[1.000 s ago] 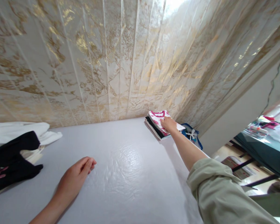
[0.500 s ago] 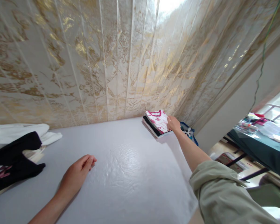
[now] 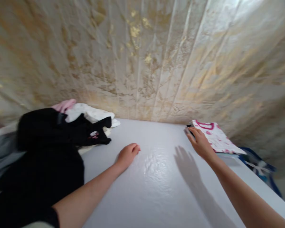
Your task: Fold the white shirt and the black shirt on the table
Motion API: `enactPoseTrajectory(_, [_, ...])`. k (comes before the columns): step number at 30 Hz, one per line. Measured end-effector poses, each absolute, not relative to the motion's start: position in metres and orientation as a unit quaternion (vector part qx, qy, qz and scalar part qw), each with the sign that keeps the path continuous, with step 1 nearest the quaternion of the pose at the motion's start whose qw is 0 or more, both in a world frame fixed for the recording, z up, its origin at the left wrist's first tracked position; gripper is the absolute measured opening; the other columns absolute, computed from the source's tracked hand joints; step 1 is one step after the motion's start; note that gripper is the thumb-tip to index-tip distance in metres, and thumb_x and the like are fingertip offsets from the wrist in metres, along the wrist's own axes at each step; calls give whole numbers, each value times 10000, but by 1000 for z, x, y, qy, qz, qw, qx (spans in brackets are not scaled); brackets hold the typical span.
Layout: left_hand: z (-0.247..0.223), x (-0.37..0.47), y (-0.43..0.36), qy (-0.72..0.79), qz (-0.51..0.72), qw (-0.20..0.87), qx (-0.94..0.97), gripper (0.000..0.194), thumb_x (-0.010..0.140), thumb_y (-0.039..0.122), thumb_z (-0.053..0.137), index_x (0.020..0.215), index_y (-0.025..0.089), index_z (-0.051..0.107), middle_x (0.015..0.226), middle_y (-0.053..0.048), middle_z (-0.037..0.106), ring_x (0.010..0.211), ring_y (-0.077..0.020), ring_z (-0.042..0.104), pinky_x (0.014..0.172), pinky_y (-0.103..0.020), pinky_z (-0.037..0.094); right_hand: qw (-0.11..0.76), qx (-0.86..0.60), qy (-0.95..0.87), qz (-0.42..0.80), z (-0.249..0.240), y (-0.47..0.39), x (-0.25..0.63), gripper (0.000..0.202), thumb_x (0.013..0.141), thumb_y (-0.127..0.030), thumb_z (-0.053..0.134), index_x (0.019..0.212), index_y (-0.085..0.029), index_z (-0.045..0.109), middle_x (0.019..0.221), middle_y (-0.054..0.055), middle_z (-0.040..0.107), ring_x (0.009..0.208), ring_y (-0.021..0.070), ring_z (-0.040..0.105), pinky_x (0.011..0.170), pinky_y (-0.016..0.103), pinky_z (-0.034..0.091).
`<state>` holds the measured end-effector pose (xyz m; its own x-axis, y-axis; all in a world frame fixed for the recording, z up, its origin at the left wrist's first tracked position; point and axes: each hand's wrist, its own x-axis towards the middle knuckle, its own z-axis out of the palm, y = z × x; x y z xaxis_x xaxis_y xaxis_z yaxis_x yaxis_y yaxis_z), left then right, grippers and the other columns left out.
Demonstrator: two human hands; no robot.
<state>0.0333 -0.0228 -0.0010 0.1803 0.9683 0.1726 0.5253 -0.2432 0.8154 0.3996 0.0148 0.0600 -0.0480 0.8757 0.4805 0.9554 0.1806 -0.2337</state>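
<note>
My left hand (image 3: 128, 155) rests on the white tabletop (image 3: 154, 190) with its fingers curled in, and nothing shows in it. My right hand (image 3: 200, 142) is raised over the table with its fingers stretched out and apart, holding nothing, and casts a shadow on the surface. It partly covers the left side of a stack of folded clothes. On top of that stack lies a folded white shirt (image 3: 217, 137) with pink spots and a pink neckline. A dark edge of cloth below it peeks out behind my fingers.
A loose heap of clothes lies at the left: a black garment (image 3: 52, 171), a white one (image 3: 90, 113) and a pink one (image 3: 64, 105). Behind the table hangs a gold-patterned curtain (image 3: 142, 63). A blue-edged bag (image 3: 261, 167) sits beyond the right edge.
The view has swung left, bringing more of the clothes heap into sight. My right hand has let go of the pink-spotted shirt and moved left off it. My left hand stays curled on the table.
</note>
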Motion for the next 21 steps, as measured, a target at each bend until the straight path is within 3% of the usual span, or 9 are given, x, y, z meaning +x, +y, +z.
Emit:
enactPoseTrajectory(4, [0, 29, -23, 552, 354, 304, 692, 338, 904, 370, 373, 758, 201, 627, 698, 2, 629, 661, -146, 563, 608, -236, 396, 281, -487, -823, 83, 23, -8, 295, 441, 926, -430, 425, 1307, -227, 515, 1337, 124, 523, 1237, 255, 498, 1065, 457, 382])
enactPoseTrajectory(7, [1, 28, -26, 553, 355, 295, 694, 342, 912, 376, 374, 760, 199, 624, 700, 4, 623, 669, -144, 555, 616, -233, 386, 280, -447, -834, 162, -1, -29, 234, 423, 935, -362, 415, 1334, -240, 486, 1343, 105, 523, 1240, 223, 503, 1053, 418, 408])
enactPoseTrajectory(12, [4, 28, -27, 549, 353, 274, 707, 318, 914, 349, 389, 708, 197, 578, 659, 18, 580, 635, -134, 508, 584, -235, 340, 264, -450, -844, 129, -20, -41, 203, 422, 883, -216, 470, 1299, -255, 526, 1322, 80, 559, 1217, 240, 509, 1028, 450, 406])
enactPoseTrajectory(21, [11, 31, -33, 549, 345, 256, 717, 272, 899, 262, 414, 690, 192, 574, 665, 22, 582, 648, -129, 521, 600, -229, 366, 274, -428, -851, 128, -20, -39, 209, 411, 854, -158, 465, 1241, -240, 577, 1265, 72, 599, 1159, 217, 548, 1010, 391, 413])
